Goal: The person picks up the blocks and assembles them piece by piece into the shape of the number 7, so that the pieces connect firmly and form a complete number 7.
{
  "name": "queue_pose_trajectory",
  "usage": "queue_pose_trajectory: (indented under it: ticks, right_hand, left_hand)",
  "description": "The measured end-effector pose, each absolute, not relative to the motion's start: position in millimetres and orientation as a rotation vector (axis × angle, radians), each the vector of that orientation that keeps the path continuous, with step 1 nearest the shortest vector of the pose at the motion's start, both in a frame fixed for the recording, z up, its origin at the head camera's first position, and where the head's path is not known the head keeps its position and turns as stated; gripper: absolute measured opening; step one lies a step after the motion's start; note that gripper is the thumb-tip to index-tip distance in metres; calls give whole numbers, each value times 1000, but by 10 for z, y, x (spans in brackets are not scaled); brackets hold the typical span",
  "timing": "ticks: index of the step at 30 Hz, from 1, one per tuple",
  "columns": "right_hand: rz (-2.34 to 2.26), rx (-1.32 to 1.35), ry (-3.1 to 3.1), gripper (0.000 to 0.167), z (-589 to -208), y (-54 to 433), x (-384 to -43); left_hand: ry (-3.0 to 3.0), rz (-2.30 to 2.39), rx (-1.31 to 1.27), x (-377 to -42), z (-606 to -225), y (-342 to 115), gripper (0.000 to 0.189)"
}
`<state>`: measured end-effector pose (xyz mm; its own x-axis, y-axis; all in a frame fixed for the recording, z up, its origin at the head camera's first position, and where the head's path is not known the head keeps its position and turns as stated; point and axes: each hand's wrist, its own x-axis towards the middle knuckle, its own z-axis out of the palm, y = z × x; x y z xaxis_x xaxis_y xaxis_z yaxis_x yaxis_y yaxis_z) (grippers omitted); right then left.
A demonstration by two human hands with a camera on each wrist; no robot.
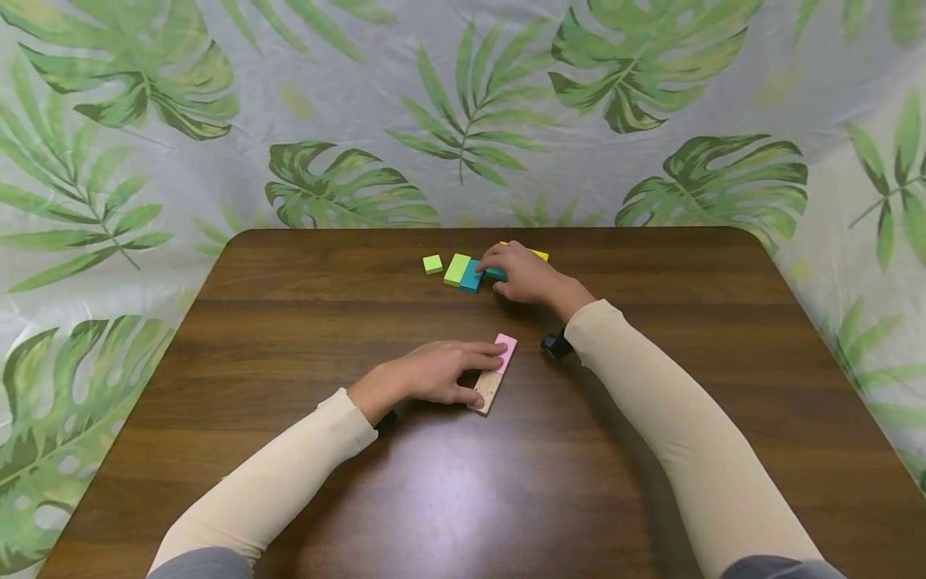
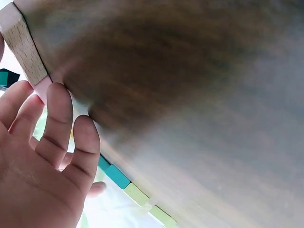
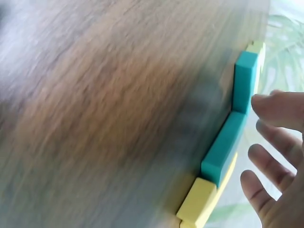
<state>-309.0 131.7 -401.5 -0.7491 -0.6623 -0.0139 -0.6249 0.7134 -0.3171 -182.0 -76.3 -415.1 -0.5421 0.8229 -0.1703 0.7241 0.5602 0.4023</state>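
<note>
My left hand (image 1: 441, 371) lies over a pink block (image 1: 510, 344) and a plain wooden block (image 1: 488, 391), set end to end near the table's middle. Its fingers touch the pink one while the thumb rests at the wooden one's near end. Farther back, my right hand (image 1: 528, 275) hovers among coloured blocks, a fingertip at a teal block (image 1: 471, 278). Against that block stands a lime block (image 1: 456, 269). A second teal block (image 3: 223, 147) is partly covered by the right hand in the head view; yellow blocks (image 3: 197, 199) adjoin it.
A small lime block (image 1: 432, 264) sits apart, left of the coloured group, close to the far edge of the brown wooden table (image 1: 304, 281). Behind the table hangs a leaf-patterned cloth (image 1: 492, 96).
</note>
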Motion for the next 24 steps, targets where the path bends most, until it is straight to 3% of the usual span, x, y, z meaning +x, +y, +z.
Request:
queue_pose_trajectory:
  ticks: [24]
  right_hand:
    - [-282, -1090, 2804, 48, -4097, 1182, -3016]
  left_hand:
    - [2448, 407, 1289, -1820, -4154, -757, 64]
